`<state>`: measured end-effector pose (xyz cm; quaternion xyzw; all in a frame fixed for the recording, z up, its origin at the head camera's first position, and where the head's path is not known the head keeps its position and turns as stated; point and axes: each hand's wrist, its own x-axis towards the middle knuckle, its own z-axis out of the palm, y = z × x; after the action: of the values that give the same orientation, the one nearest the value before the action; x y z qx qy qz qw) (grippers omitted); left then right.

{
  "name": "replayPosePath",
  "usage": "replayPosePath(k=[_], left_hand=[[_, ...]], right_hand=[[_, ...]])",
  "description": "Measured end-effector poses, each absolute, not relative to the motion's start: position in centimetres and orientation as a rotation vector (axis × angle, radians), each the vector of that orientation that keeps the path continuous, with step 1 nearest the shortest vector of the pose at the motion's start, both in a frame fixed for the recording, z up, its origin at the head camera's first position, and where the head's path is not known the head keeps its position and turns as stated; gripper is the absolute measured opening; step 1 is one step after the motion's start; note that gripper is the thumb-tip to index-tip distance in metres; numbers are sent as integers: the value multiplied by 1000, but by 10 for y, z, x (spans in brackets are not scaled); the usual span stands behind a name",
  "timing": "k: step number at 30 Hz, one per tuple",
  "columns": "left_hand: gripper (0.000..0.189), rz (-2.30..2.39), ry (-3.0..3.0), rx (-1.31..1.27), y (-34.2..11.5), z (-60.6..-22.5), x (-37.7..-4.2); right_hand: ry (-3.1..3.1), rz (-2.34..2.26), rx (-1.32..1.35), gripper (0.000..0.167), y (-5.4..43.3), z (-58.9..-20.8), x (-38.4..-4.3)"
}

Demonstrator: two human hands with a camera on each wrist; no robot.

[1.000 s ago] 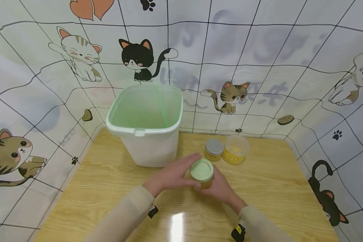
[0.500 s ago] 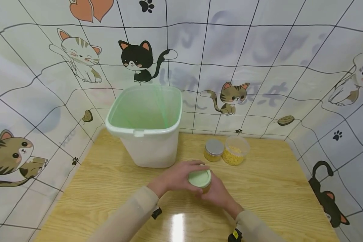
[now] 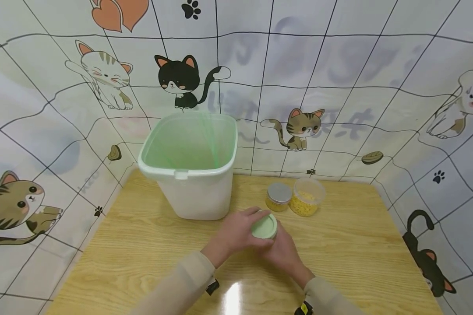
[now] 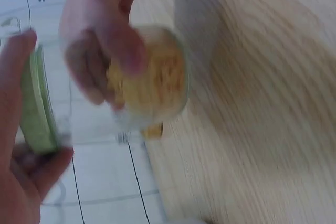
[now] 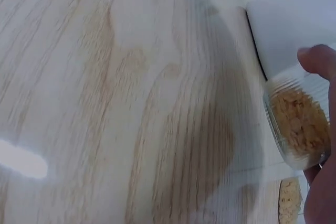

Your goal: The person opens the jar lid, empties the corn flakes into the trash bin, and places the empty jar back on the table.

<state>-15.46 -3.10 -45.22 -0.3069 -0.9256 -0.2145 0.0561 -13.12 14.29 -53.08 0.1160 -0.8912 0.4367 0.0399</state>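
Note:
Both hands hold a clear jar point(image 4: 165, 77) of yellow flakes above the table, in front of the white bin. My left hand point(image 3: 234, 232) grips its pale green lid point(image 3: 265, 226), thumb on the near side and fingers on the far side. Lower down, my right hand point(image 3: 281, 253) is wrapped round the jar's body, and its thumb lies across the glass in the left wrist view. The jar lies tilted in that view, its flakes gathered at the base end. In the right wrist view part of the jar point(image 5: 299, 124) shows at the right edge.
The tall white bin point(image 3: 197, 197) with a green inside stands at the back left of the wooden table point(image 3: 362, 245). Behind the hands are a silver-lidded jar point(image 3: 279, 194) and a lidless clear tub point(image 3: 305, 201) of yellow bits. Cat-printed sheeting surrounds the table.
My left hand has come from beside the lid to grip over its edge and has turned a little. The right hand stays round the jar, which has shifted only slightly.

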Motion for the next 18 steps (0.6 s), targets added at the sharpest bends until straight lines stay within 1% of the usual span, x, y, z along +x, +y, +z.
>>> replayPosePath(k=[4,7,9,14,16,18], left_hand=[[77,-557,-2872,-651,-19,-451,-146],[84,-543,-2932,-580,-16,-453,-146],[88,-626,-2948,-674,-20,-453,-149],[97,-1137,-2929,-1102,-40,-446,-162],[97,-1284,-2915,-1230,-47,-442,-166],[92,-1293,-2907,-1327,-51,-438,-169]], right_hand=[[-2661,1324,356,85,138,-530,-130],[-2623,1354,409,83,136,-530,-130],[-2642,1353,424,83,138,-531,-131],[-2703,1364,418,82,143,-532,-134],[-2711,1395,403,84,143,-532,-134],[-2726,1400,389,88,144,-532,-134]])
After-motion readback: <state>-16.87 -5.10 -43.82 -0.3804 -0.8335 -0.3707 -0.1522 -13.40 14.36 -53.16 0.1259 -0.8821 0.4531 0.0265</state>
